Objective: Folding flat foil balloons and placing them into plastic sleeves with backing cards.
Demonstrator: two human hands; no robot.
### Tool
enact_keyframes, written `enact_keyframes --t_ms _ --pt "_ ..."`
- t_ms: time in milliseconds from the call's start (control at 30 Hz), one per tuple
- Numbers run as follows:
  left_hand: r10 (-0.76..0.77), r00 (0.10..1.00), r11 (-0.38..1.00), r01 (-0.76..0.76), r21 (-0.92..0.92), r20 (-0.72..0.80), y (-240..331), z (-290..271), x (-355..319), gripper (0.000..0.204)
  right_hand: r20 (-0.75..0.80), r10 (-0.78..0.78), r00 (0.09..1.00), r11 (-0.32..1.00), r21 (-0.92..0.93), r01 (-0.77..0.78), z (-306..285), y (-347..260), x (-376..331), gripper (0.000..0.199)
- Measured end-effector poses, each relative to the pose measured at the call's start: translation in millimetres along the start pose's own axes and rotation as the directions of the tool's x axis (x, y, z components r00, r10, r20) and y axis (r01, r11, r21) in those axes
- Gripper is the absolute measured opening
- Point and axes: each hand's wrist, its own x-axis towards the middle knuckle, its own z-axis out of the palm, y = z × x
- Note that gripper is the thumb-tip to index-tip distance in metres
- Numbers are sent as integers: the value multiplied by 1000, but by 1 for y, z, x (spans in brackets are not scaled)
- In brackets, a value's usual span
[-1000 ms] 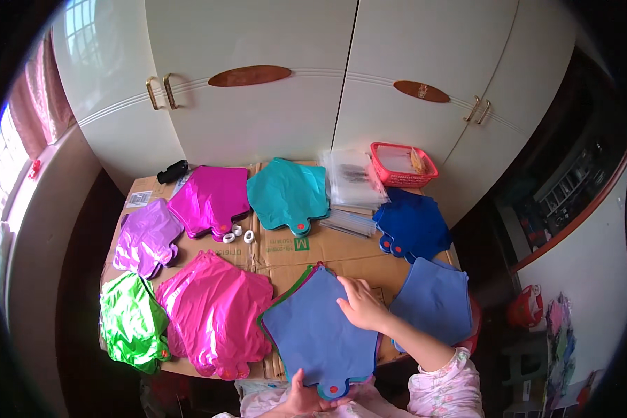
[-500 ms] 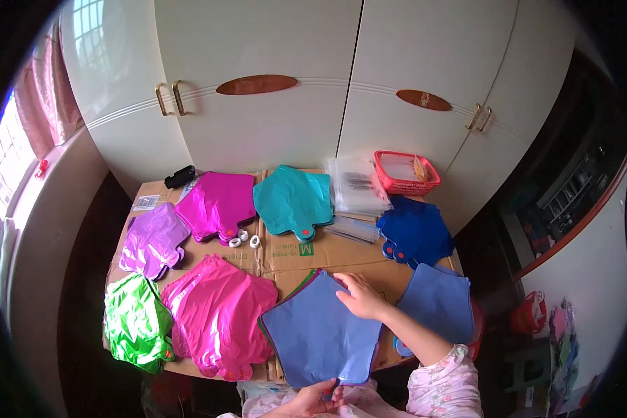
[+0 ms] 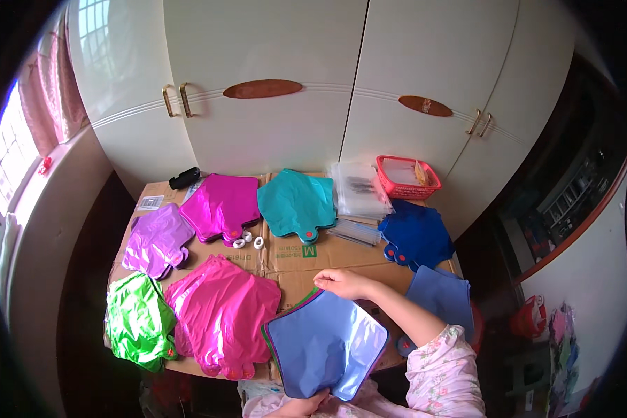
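Note:
In front of me, a blue flat foil star balloon (image 3: 320, 341) lies over others, whose green and purple edges peek out on its left side. My left hand (image 3: 305, 405) grips its lower edge near my lap, the fingers partly hidden behind the foil. My right hand (image 3: 338, 282) has its fingers closed at the top tip of this small stack. The foil bows on its right half and catches the light. Beside my right forearm lies another pile of the same blue star balloons (image 3: 442, 301).
Around the cardboard-covered table (image 3: 348, 261) lie stacks of foil balloons: green (image 3: 138, 320), pink (image 3: 223, 313), lilac (image 3: 157, 240), magenta (image 3: 219, 205), teal (image 3: 296, 202) and dark blue (image 3: 418, 233). Clear plastic bags (image 3: 359, 191), a red basket (image 3: 409, 188) and white rings (image 3: 249, 242) sit among them.
My right hand has gone from resting flat on the blue balloon to pinching at its top tip. The balloon stack has tilted and bowed, shifting slightly toward me.

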Motion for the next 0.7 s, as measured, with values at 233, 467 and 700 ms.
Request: enact_keyframes --t_ms 233,467,700 --pt "-170 902 376 431 -820 396 3 -13 -5 40 -48 174 984 935 -306 -180 -7 -12 9 40" --pt "-4 840 389 501 -773 543 -8 -21 10 46 -23 411 911 864 -309 -398 -9 -37 17 49" --pt "60 786 375 554 -744 616 -13 -21 15 45 -27 331 943 877 -361 -318 -7 -15 27 41"
